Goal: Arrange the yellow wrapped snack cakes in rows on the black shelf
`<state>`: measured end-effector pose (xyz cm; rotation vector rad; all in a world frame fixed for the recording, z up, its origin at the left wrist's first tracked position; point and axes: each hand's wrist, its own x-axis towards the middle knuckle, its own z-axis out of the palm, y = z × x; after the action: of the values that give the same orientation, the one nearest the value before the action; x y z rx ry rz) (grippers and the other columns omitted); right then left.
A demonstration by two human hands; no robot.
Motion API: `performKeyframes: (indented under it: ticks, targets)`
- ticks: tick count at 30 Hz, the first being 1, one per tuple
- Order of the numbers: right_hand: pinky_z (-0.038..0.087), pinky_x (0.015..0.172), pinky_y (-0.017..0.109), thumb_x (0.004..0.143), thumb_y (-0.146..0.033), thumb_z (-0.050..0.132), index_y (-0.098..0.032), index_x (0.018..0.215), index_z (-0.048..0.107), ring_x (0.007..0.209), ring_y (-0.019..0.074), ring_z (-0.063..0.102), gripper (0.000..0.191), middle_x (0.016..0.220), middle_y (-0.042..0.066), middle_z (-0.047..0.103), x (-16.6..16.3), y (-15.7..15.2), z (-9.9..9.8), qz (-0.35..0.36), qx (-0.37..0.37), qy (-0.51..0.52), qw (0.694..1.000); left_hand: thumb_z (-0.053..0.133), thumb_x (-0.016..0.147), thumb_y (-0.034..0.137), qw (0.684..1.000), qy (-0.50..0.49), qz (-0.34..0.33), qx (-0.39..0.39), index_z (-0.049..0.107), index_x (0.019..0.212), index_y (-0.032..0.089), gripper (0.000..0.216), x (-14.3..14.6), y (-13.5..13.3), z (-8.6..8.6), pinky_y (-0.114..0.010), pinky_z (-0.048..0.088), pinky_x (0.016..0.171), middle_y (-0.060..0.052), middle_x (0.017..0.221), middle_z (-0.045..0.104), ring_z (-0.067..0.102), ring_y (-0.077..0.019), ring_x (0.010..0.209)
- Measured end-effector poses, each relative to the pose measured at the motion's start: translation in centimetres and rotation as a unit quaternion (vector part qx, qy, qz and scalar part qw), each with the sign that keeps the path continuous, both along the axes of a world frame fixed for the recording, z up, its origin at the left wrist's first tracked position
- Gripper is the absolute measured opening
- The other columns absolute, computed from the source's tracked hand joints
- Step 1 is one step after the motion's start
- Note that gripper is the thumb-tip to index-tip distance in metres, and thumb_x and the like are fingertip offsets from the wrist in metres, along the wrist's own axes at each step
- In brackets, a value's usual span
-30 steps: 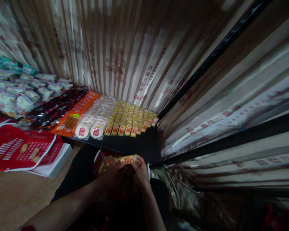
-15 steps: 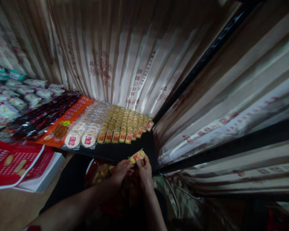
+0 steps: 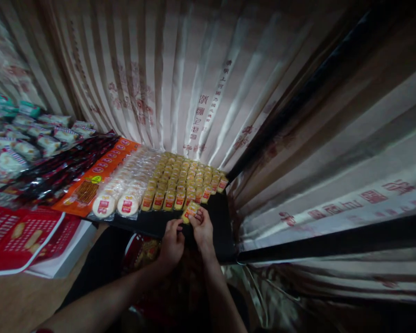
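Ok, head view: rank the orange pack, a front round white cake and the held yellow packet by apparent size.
1. orange pack
2. round white cake
3. yellow packet, which looks only slightly smaller, so the last two are close.

We noted black table (image 3: 211,217), front strip bare. On it, right to left: yellow packets (image 3: 185,178) in tight rows, reaching right edge; round white cakes (image 3: 125,192) in clear wrap, just beside; orange packs (image 3: 100,173) in line; dark glossy packs (image 3: 65,166); pale green-trimmed packs (image 3: 27,138) far left.

Both hands (image 3: 187,231) apparently pinch yellow packet (image 3: 190,210).
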<state>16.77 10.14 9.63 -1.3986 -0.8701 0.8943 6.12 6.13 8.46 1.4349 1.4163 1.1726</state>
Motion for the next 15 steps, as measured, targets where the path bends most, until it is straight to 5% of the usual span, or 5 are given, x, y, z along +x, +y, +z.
performKeyframes:
  ticks: [15]
  targets:
    - [0.052, 0.079, 0.033, 0.076, -0.025, 0.051, -0.018, 0.108, 0.055, 0.082, 0.0176, 0.063, 0.033, 0.101, 0.008, 0.063, -3.6, 1.6, -0.1, 0.04, 0.012, -0.244, 0.969, 0.04, 0.07, 0.004, 0.997, 0.048, -0.033, 0.054, 0.053, 0.119, 0.012, 0.052, -1.7, 1.2, -0.9, -0.039, 0.045, 0.096, -0.013, 0.116, 0.055, 0.057, -0.0214, 0.103]
